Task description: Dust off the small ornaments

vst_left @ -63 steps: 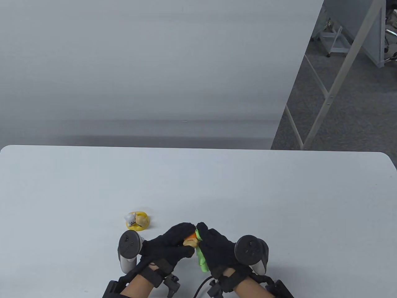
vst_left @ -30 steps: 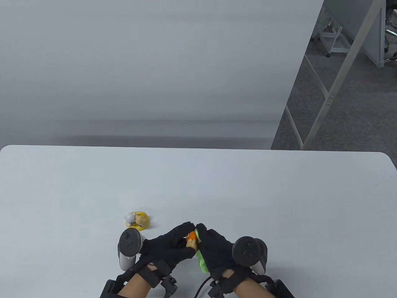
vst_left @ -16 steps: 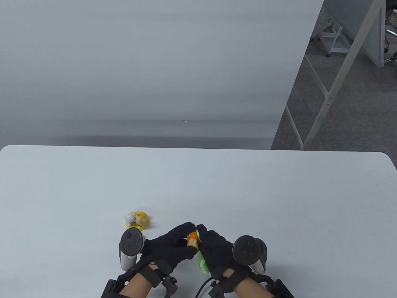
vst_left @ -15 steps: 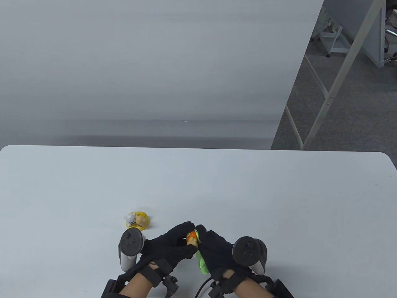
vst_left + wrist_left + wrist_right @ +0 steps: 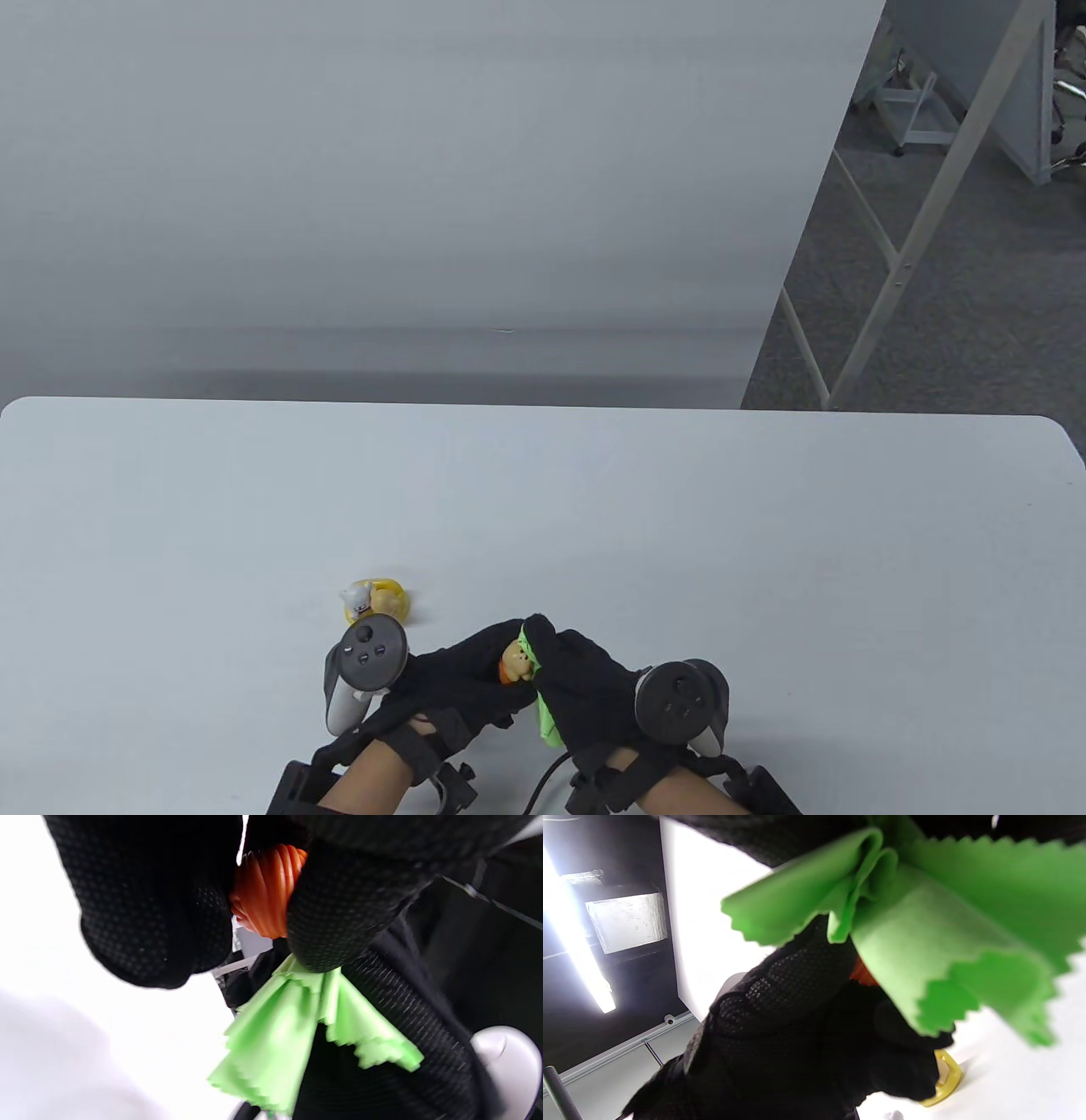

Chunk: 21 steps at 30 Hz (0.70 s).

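My left hand [image 5: 475, 671] grips a small orange figurine [image 5: 515, 663] above the table's front edge; its ribbed orange body shows between my fingers in the left wrist view [image 5: 267, 891]. My right hand [image 5: 577, 679] holds a green cloth [image 5: 543, 722] and presses it against the figurine. The cloth hangs below the hands in the left wrist view [image 5: 292, 1031] and fills the right wrist view [image 5: 925, 933]. A second ornament, a yellow ring with a white and a tan figure [image 5: 375, 601], sits on the table just left of my hands.
The white table [image 5: 594, 509] stretches away from my hands to its far edge. A grey partition [image 5: 424, 170] stands behind it. Metal frame legs [image 5: 899, 255] stand on the carpet at the right.
My left hand has turned the figurine, so its face now points up. Both hands have shifted slightly toward me and the right hand's cloth has slid over the figurine's top.
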Motion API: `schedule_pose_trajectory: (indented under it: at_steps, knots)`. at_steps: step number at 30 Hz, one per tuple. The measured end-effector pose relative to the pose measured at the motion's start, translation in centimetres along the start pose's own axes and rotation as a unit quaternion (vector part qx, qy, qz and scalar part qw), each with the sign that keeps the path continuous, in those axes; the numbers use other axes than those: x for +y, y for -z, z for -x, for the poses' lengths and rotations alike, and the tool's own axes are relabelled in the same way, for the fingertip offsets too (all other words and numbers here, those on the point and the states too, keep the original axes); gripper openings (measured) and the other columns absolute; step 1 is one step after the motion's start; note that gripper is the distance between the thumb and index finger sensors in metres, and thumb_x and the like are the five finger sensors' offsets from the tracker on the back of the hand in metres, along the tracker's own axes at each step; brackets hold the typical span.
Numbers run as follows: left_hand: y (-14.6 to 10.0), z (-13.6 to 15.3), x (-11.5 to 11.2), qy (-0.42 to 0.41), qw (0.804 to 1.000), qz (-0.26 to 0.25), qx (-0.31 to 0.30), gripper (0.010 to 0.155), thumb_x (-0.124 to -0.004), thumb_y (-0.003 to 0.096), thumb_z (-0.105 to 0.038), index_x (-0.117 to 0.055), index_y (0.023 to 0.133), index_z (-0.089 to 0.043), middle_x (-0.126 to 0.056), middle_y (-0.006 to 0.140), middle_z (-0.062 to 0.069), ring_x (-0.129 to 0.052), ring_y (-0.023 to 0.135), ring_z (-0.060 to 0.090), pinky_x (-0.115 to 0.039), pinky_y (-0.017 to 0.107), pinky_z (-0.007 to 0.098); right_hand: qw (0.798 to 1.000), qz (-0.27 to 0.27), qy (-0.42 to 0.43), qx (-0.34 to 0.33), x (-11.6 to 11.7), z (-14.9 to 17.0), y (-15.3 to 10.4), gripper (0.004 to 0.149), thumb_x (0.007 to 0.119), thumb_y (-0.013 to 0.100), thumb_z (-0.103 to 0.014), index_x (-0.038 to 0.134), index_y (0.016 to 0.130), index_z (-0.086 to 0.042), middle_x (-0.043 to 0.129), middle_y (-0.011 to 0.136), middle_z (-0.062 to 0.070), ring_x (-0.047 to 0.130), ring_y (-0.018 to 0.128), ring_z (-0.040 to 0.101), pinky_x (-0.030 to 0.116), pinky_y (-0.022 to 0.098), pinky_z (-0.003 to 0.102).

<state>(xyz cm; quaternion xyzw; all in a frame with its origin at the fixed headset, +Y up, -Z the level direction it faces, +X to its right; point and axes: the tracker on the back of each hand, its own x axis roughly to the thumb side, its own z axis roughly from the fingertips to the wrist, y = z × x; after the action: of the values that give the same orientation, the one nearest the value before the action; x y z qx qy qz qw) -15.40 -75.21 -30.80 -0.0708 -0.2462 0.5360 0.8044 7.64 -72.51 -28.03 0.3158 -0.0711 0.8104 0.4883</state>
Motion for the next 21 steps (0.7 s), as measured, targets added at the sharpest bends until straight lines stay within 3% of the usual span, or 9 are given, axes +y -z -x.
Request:
schedule_pose_trajectory:
  at_steps: [3, 4, 6, 7, 9, 11, 12, 18, 21]
  knots:
    - [-0.3, -1.2, -0.2, 0.099, 0.995, -0.02, -0.017, 0.076, -0.099, 0.0497, -0.046, -0.08, 0.098, 0.009, -0.094, 0.077, 0.026, -0.114, 0.04, 0.035, -0.103, 0.021, 0.043, 0.997, -0.025, -0.055, -0.048, 0.2, -0.8, 0.0, 0.048, 0.078, 0.055, -0.009, 0.067, 0.1, 0.0, 0.082, 0.076, 0.046, 0.091, 0.051, 0.052, 0.075, 0.045, 0.077]
    - [-0.5, -1.7, -0.3, 0.166, 0.985, -0.032, -0.023, 0.076, -0.098, 0.0493, -0.049, -0.083, 0.096, 0.01, -0.097, 0.073, 0.025, -0.114, 0.035, 0.031, -0.103, 0.017, 0.04, 0.988, -0.048, -0.124, -0.084, 0.5, -1.4, 0.0, 0.047, 0.078, 0.055, -0.009, 0.069, 0.1, -0.001, 0.082, 0.075, 0.046, 0.091, 0.05, 0.053, 0.075, 0.045, 0.078]
    - [-0.3, -2.6, -0.7, 0.266, 0.964, -0.025, -0.017, 0.071, -0.1, 0.0484, -0.047, -0.088, 0.091, 0.008, -0.1, 0.067, 0.022, -0.114, 0.028, 0.027, -0.103, 0.012, 0.038, 0.958, -0.094, -0.235, -0.137, 1.1, -2.4, -0.1, 0.047, 0.078, 0.055, -0.01, 0.07, 0.1, -0.003, 0.083, 0.076, 0.044, 0.092, 0.051, 0.051, 0.077, 0.046, 0.076]
    - [-0.4, -3.1, -1.1, 0.325, 0.945, -0.035, -0.019, 0.06, -0.1, 0.0488, -0.043, -0.092, 0.086, 0.003, -0.102, 0.063, 0.017, -0.113, 0.025, 0.025, -0.102, 0.01, 0.036, 0.942, -0.112, -0.268, -0.167, 1.5, -3.1, -0.2, 0.047, 0.078, 0.055, -0.011, 0.069, 0.101, -0.005, 0.083, 0.076, 0.043, 0.093, 0.051, 0.05, 0.078, 0.046, 0.076]
    - [0.1, -3.9, -1.6, 0.374, 0.927, -0.024, -0.029, 0.059, -0.102, 0.0479, -0.039, -0.093, 0.084, 0.006, -0.103, 0.062, 0.019, -0.113, 0.021, 0.025, -0.102, 0.007, 0.036, 0.926, -0.122, -0.314, -0.171, 2.1, -3.8, -0.3, 0.046, 0.079, 0.054, -0.009, 0.071, 0.099, -0.002, 0.083, 0.075, 0.045, 0.092, 0.05, 0.052, 0.076, 0.046, 0.078]
    - [0.2, -4.7, -2.2, 0.446, 0.894, -0.023, -0.024, 0.061, -0.103, 0.0469, -0.04, -0.092, 0.086, 0.006, -0.104, 0.061, 0.017, -0.112, 0.019, 0.021, -0.101, 0.006, 0.034, 0.913, -0.134, -0.346, -0.168, 2.2, -4.1, -0.2, 0.046, 0.079, 0.054, -0.01, 0.068, 0.098, -0.001, 0.084, 0.075, 0.044, 0.093, 0.05, 0.051, 0.077, 0.046, 0.077]
    - [0.2, -4.9, -2.3, 0.462, 0.886, -0.02, -0.018, 0.062, -0.104, 0.0459, -0.041, -0.091, 0.086, 0.005, -0.104, 0.06, 0.015, -0.111, 0.017, 0.018, -0.101, 0.005, 0.032, 0.914, -0.137, -0.346, -0.163, 2.2, -4.2, -0.1, 0.046, 0.079, 0.054, -0.009, 0.067, 0.098, 0.0, 0.084, 0.075, 0.044, 0.093, 0.05, 0.051, 0.077, 0.046, 0.077]
    - [-0.4, -4.3, -1.0, 0.396, 0.914, -0.063, -0.064, 0.066, -0.109, 0.0415, -0.042, -0.09, 0.088, 0.001, -0.105, 0.059, 0.012, -0.11, 0.016, 0.016, -0.101, 0.005, 0.031, 0.967, -0.102, -0.21, -0.097, 1.1, -3.0, 0.6, 0.046, 0.079, 0.054, -0.011, 0.069, 0.099, -0.002, 0.085, 0.075, 0.043, 0.094, 0.049, 0.05, 0.079, 0.045, 0.075]
    - [-0.6, -4.5, -0.6, 0.367, 0.921, -0.074, -0.104, 0.066, -0.109, 0.041, -0.042, -0.089, 0.089, -0.001, -0.105, 0.06, 0.011, -0.11, 0.017, 0.015, -0.101, 0.006, 0.031, 0.988, -0.085, -0.125, -0.041, 0.4, -1.8, 0.7, 0.048, 0.078, 0.055, -0.01, 0.066, 0.099, 0.004, 0.085, 0.074, 0.043, 0.094, 0.049, 0.05, 0.079, 0.045, 0.075]
